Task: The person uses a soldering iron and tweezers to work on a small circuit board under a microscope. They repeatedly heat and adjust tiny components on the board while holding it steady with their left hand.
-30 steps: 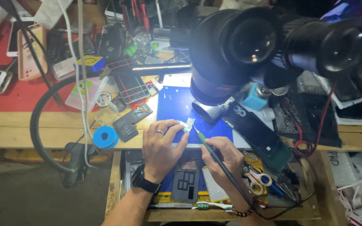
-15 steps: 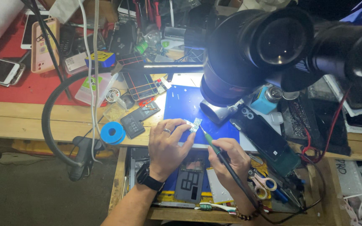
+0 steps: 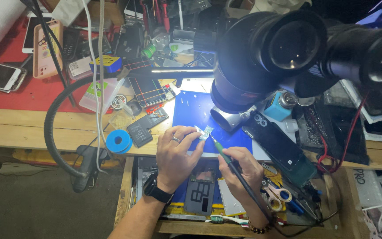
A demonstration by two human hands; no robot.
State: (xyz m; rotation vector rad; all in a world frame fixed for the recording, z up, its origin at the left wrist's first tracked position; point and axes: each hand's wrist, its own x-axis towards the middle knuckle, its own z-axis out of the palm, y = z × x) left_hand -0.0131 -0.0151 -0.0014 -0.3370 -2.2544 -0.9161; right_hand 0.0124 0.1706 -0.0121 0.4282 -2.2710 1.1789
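Note:
My left hand, with a ring and a black wrist watch, pinches a small pale circuit board over the blue work mat. In my right hand is a soldering iron with a green collar and black handle; its tip touches the board's right edge. Both hands sit at the front edge of the wooden bench, under the black stereo microscope.
A blue solder spool, a dark phone part and a black gooseneck hose lie left of my hands. Phones rest on a red mat. An open drawer below holds parts, scissors and a toothbrush.
The view has shifted slightly, so the bench sits a little lower in frame. My hands keep the same hold on the board and the iron at the mat's front edge.

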